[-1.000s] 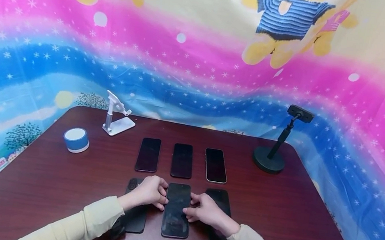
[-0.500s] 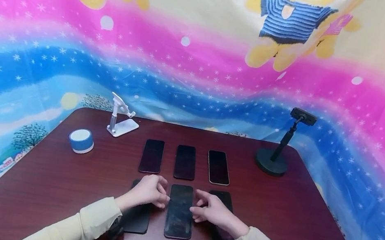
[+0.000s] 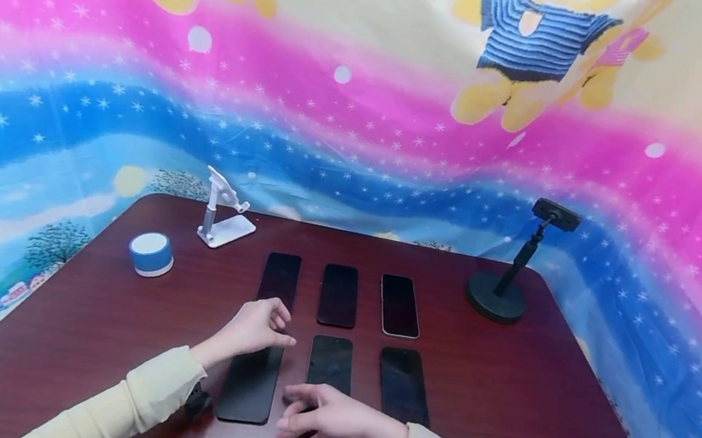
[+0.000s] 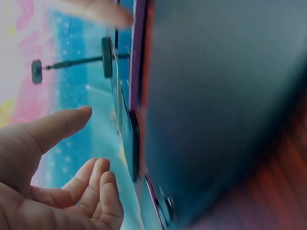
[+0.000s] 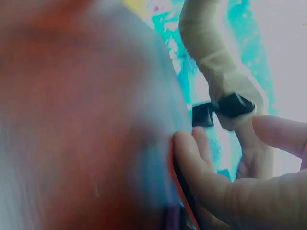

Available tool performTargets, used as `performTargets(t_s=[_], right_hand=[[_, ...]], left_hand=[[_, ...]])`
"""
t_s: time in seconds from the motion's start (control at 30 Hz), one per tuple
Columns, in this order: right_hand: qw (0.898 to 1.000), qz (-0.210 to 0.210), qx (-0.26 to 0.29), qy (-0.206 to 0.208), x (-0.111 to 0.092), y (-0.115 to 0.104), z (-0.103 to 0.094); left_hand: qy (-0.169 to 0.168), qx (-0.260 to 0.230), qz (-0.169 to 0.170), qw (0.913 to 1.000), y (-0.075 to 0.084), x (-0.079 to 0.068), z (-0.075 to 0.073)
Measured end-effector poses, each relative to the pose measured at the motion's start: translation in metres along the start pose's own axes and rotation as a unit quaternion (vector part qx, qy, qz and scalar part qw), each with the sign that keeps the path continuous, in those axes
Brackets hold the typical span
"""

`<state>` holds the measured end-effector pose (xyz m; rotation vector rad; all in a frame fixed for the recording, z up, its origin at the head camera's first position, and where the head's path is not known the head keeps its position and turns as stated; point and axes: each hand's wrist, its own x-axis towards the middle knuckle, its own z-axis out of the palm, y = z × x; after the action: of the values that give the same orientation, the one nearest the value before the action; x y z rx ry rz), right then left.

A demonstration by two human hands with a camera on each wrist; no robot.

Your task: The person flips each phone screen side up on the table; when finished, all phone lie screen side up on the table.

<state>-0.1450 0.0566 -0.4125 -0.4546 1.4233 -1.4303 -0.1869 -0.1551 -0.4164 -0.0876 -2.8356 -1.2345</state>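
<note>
A black phone (image 3: 249,389) lies back up at the front left, its camera end hidden under my left hand (image 3: 249,329). That hand hovers with its thumb out and fingers loosely bent; nothing is between them in the left wrist view. Beside it lies the middle front phone (image 3: 332,361), screen up. My right hand (image 3: 337,423) covers this phone's near end in the head view, fingers spread and slightly bent, holding nothing. Another dark phone (image 3: 404,382) lies right of it. Behind them, a row holds a left phone (image 3: 279,276), a middle phone (image 3: 339,295) and a right phone (image 3: 401,306).
A blue and white cylinder (image 3: 151,255) stands at the table's left, with a white folding phone stand (image 3: 229,231) behind it. On the back right is a black round-based stand (image 3: 496,297). A printed curtain (image 3: 365,123) hangs right behind the table (image 3: 502,393).
Both hands have left the middle front phone's sides. The left hand moved left and away from me; the right hand came nearer and leftward, uncovering the right front phone. The phones stay in place.
</note>
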Motion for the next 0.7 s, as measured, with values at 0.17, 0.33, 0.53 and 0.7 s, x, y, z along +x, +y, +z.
performTargets(t_s=[0.17, 0.33, 0.53, 0.7], right_hand=[[0.999, 0.019, 0.051, 0.008, 0.009, 0.006, 0.011], [0.996, 0.006, 0.069, 0.054, 0.014, 0.01, 0.02], [0.991, -0.026, 0.079, 0.107, 0.021, 0.013, 0.032], [0.986, -0.045, 0.08, 0.138, 0.026, 0.015, 0.038]], left_hand=[[0.019, 0.026, -0.008, 0.9995, -0.018, -0.002, -0.016], [-0.001, 0.059, -0.017, 0.9981, -0.037, -0.004, -0.025], [-0.03, 0.053, -0.001, 0.9981, -0.05, -0.004, -0.031], [-0.041, 0.044, 0.012, 0.9981, -0.054, -0.002, -0.032]])
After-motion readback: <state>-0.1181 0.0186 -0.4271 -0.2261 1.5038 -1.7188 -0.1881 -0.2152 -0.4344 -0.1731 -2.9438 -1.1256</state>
